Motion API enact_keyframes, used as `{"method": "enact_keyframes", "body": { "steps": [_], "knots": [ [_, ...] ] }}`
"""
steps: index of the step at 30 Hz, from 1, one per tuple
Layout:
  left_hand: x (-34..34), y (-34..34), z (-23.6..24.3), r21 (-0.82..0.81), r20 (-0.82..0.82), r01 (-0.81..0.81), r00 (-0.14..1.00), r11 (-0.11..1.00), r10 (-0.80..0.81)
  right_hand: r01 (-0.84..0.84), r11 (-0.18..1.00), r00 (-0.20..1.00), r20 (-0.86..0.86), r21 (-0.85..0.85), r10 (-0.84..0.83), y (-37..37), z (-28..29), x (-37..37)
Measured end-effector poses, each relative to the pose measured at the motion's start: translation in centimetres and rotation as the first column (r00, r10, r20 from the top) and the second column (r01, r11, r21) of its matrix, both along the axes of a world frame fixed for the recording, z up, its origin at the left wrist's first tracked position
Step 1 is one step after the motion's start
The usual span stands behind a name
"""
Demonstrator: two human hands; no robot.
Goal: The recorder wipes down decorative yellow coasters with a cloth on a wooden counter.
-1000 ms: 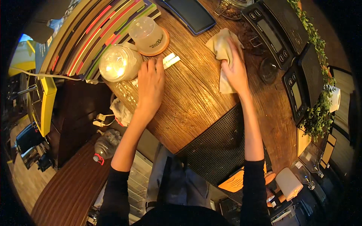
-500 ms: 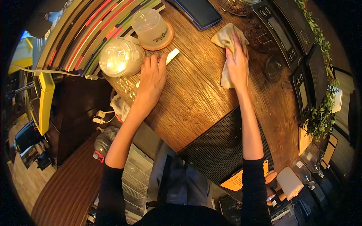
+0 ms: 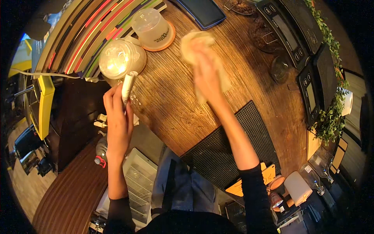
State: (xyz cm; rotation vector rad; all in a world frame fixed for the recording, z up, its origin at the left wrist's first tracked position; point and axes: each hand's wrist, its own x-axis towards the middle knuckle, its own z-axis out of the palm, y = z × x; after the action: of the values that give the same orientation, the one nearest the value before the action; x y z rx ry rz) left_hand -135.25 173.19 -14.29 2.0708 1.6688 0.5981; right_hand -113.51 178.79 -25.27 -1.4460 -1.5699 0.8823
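My left hand (image 3: 118,119) is closed around a slim white cylindrical stick (image 3: 129,84), held up at the left edge of the wooden table (image 3: 177,124). Its exact kind I cannot make out. Stacked clear plastic cups (image 3: 120,60) stand just beyond the stick's end. Beside them is a clear cup (image 3: 152,29) with dark print on an orange round base. My right hand (image 3: 208,80), smeared by motion, presses a pale yellow cloth (image 3: 194,43) against the middle of the tabletop. Part of the cloth lies under the palm and fingers.
A tall stack of books (image 3: 85,37) rises at the far left. A dark phone-like device (image 3: 204,13) lies at the back. Black digital scales (image 3: 286,37) and a trailing green plant (image 3: 333,113) line the right. Near me is a black perforated mat (image 3: 233,142).
My left hand has lifted the white stick off the table and drawn it left and nearer to me. My right hand has swept the cloth leftward across the tabletop.
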Motion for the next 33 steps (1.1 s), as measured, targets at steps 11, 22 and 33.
{"method": "enact_keyframes", "body": {
  "steps": [11,22,33],
  "knots": [
    [-1.8,-0.4,2.4,0.098,-0.124,-0.073,0.989,0.993,0.085,-0.411,0.908,0.777,-0.490,0.079,0.394,-5.5,3.7,-1.8],
    [-2.4,-1.0,1.3,0.085,-0.111,-0.069,0.991,0.994,0.078,-0.095,0.984,0.951,0.307,0.154,0.044,1.1,0.3,-1.6],
    [0.5,1.2,0.3,0.105,-0.048,0.054,0.998,0.993,-0.050,-0.782,0.616,0.587,-0.443,-0.096,0.677,-14.6,3.3,-6.7]
  ]
}}
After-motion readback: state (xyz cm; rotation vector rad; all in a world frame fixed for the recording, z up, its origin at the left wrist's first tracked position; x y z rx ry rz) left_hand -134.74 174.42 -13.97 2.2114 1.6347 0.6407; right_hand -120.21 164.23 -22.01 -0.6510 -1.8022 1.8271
